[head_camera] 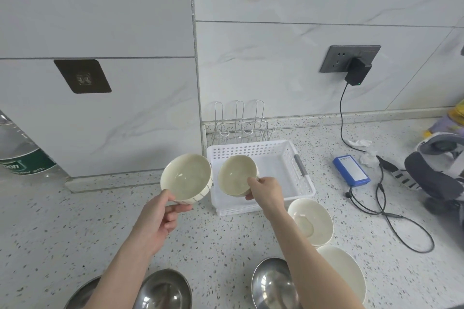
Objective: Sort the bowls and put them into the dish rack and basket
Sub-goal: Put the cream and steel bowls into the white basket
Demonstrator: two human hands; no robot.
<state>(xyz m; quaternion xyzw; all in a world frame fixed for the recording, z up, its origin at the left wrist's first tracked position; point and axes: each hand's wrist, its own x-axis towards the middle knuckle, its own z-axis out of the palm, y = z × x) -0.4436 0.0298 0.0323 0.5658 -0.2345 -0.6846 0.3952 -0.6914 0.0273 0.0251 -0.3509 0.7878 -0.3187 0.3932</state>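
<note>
Over the counter (pixel 75 221), by the basket (pixel 305 183): two pale bowls, striped one (pixel 186 178) gripped in left hand (pixel 160 218), plain one (pixel 237 175) pinched at rim in right hand (pixel 265 189).

- The steel bowl (pixel 164 290) below the left hand (pixel 158 221) was cut off by the bottom edge, and the left forearm covered part of its rim.
- A second steel bowl (pixel 81 295), further left, showed only a sliver past that forearm.
- The steel bowl (pixel 272 283) under the right forearm was half hidden by it and cropped at the bottom.
- The white bowl (pixel 347 276) right of that forearm was partly covered too.
- The right hand (pixel 266 192) hid the near rim of the small bowl (pixel 236 174) it held.
- The dish rack (pixel 239 121) beyond both hands had its base hidden behind the white basket (pixel 273 158).
- Far left, a bottle (pixel 17 150) was cropped by the edge, its label unreadable.
- Far right, a grey object (pixel 437 170) was blurred and cut off.
</note>
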